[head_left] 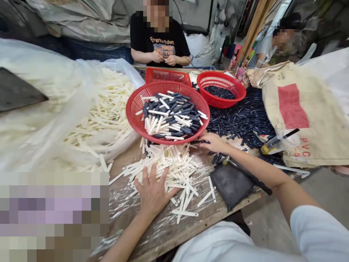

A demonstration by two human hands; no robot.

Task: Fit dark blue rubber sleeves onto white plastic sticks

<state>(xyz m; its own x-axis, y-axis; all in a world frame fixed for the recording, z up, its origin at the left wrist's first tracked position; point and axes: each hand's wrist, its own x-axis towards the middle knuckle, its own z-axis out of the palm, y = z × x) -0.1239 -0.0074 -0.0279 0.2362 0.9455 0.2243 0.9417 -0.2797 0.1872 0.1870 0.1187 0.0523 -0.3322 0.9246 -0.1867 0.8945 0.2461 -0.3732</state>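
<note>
My left hand (pixel 154 191) lies with fingers spread on a loose pile of flat white plastic sticks (pixel 174 163), several with a small hole at one end. Just under the right rim of a red basket, my right hand (pixel 213 142) has its fingers curled over some small dark blue plastic handles (pixel 204 141); the fingertips are partly hidden. That round red basket (pixel 133 109) holds white sticks with dark blue handles fitted on them. More loose dark handles (pixel 218 158) lie below my right wrist.
A large plastic bag of white sticks (pixel 109 98) lies at left. At right are heaped dark handles (pixel 242 120), a smaller red basket (pixel 220 103) and a woven sack (pixel 319 94). A black pad (pixel 231 182) with a dark-handled tool lies near the table edge. A person (pixel 160 43) sits opposite.
</note>
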